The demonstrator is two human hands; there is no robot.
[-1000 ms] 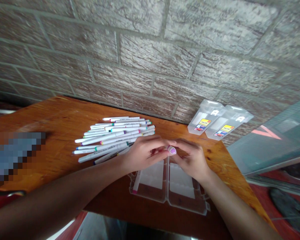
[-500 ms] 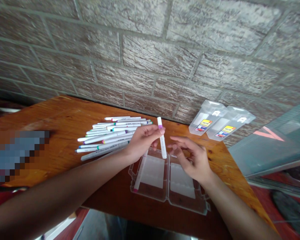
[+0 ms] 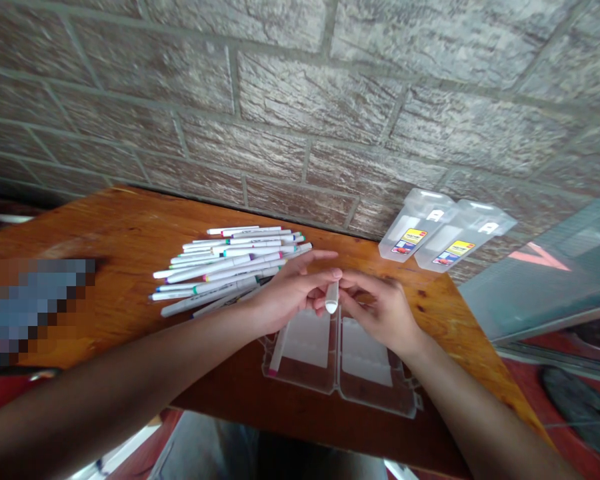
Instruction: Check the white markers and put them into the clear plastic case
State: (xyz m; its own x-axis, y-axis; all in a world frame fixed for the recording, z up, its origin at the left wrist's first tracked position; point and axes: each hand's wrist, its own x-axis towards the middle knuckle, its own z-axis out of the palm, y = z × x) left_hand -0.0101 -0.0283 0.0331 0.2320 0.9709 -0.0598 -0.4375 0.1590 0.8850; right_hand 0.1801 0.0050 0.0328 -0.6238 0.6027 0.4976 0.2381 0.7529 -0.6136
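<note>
A white marker [image 3: 332,297] points its end toward me above the open clear plastic case [image 3: 305,383]. My left hand [image 3: 295,290] grips it between thumb and fingers, with the index finger stretched out past it. From the other side, the fingers of my right hand [image 3: 380,303] close on the same marker. Inside the case's left half lies one marker with a magenta end [image 3: 276,357] along the outer edge. White paper inserts [image 3: 365,353] show in both halves. Left of my hands, a pile of white markers [image 3: 230,263] with various coloured ends lies on the table.
Two clear plastic cases [image 3: 411,230] with yellow and blue labels stand upright by the brick wall [image 3: 290,140] at the back right. The wooden table [image 3: 125,227] has a blurred-out flat object [image 3: 35,310] at its left. A dark shoe [image 3: 575,407] is on the floor at right.
The marker has tipped from upright to pointing its end at me. My right hand has moved left and now grips it too; before, only my left hand held it.
</note>
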